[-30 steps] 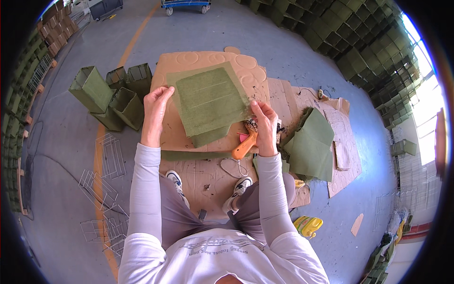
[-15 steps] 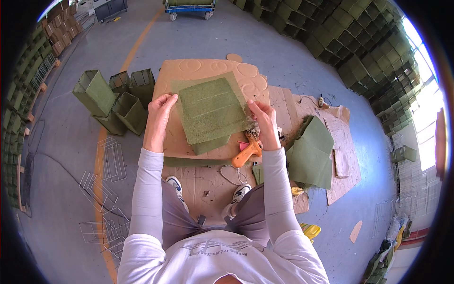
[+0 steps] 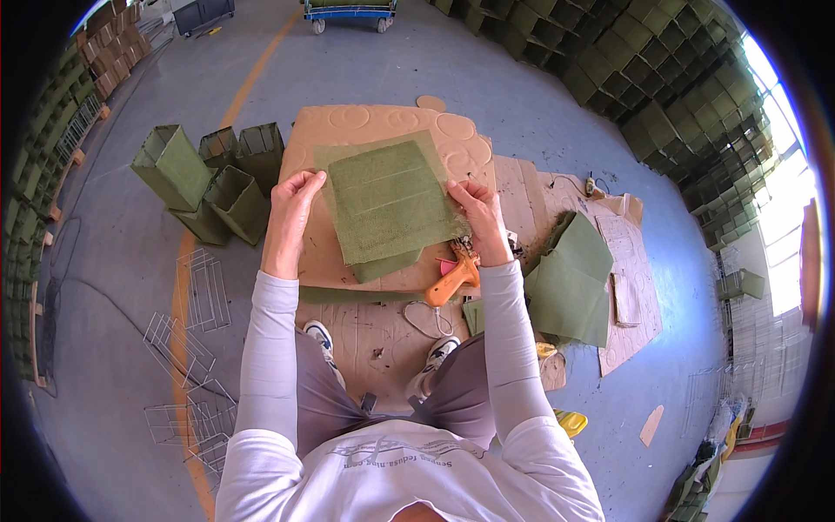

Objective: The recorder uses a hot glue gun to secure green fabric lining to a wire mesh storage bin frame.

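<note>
A square green fabric panel (image 3: 383, 202) with a thin see-through mesh border hangs between my two hands above a brown cardboard-topped surface (image 3: 304, 130). My left hand (image 3: 292, 217) pinches its left edge between thumb and finger. At the right edge, my right hand (image 3: 481, 213) grips the border the same way. Under the panel, part of another green piece (image 3: 389, 267) shows; the rest is hidden. An orange-handled glue gun (image 3: 452, 280) lies just below my right hand, its front end partly covered. Nearer me runs a long green strip (image 3: 365, 297).
Several open green fabric boxes (image 3: 237, 204) stand at the left, with wire frames (image 3: 209, 287) on the floor nearer. Green sheets (image 3: 570, 296) lie on cardboard at the right. Tall stacks of green boxes (image 3: 644, 96) line the far right; a blue cart (image 3: 350, 13) stands ahead.
My right hand has shifted slightly left along with its edge of the panel. My left hand keeps its hold, nearly still.
</note>
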Motion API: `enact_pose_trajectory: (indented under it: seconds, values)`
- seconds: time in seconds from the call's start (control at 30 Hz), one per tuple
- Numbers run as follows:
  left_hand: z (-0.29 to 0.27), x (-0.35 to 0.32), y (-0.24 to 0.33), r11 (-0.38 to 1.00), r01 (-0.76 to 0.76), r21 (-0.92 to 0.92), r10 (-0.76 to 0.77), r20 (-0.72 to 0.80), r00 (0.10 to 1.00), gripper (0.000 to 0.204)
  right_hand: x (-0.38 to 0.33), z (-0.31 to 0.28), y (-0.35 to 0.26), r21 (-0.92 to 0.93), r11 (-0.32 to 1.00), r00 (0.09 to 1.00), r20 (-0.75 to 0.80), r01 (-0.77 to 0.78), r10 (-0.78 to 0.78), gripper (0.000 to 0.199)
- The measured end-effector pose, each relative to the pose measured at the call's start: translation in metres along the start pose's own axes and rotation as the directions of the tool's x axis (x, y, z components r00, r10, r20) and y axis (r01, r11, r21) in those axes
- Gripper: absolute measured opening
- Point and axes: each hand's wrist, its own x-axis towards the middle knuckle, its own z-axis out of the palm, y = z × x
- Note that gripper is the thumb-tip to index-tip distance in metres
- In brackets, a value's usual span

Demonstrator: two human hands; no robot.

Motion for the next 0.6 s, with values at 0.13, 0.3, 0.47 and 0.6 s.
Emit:
enact_pose_trajectory:
  seconds: [0.13, 0.3, 0.47, 0.6]
  values:
    - [-0.002, 0.002, -0.003, 0.999, 0.039, 0.009, -0.040, 0.023, 0.999, 0.021, -0.007, -0.002, -0.009, -0.023, 0.998, 0.995, -0.084, -0.061, 0.058, 0.027]
    - [-0.002, 0.002, -0.004, 1.000, 0.023, -0.004, -0.023, 0.021, 1.000, 0.020, -0.017, -0.010, -0.014, -0.053, 0.998, 0.998, 0.045, -0.032, 0.035, 0.029]
    - [-0.004, 0.000, -0.003, 1.000, 0.025, -0.017, -0.025, 0.033, 0.999, 0.020, -0.019, -0.006, -0.007, -0.078, 0.997, 0.993, 0.114, 0.020, -0.011, 0.028]
    - [-0.003, 0.001, -0.007, 0.999, -0.040, 0.012, 0.040, 0.000, 0.999, 0.026, -0.021, -0.004, -0.010, -0.065, 0.998, 0.995, 0.097, -0.003, 0.009, 0.026]
